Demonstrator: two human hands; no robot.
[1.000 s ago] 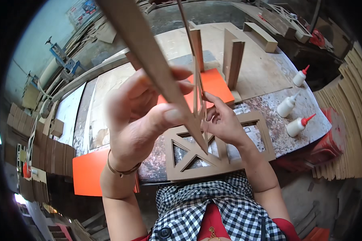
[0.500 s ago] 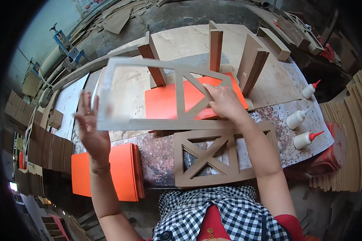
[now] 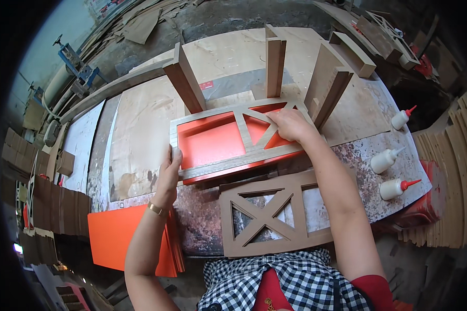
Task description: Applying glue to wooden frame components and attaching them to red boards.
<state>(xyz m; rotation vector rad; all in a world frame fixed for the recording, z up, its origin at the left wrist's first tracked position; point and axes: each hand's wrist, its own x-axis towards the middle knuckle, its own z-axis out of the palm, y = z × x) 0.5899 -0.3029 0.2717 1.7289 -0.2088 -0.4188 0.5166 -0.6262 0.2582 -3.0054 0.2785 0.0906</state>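
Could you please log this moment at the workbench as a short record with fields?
setting: cluttered workbench seen from above
left hand: left hand presses the left end of the wooden lattice frame
right hand: right hand rests on the frame's crossed struts
under the frame: orange sheet
nearer the person: second lattice frame, lying flat
at the left: stack of orange sheets
at the right: three white glue bottles with red tips
behind the frame: upright wooden blocks
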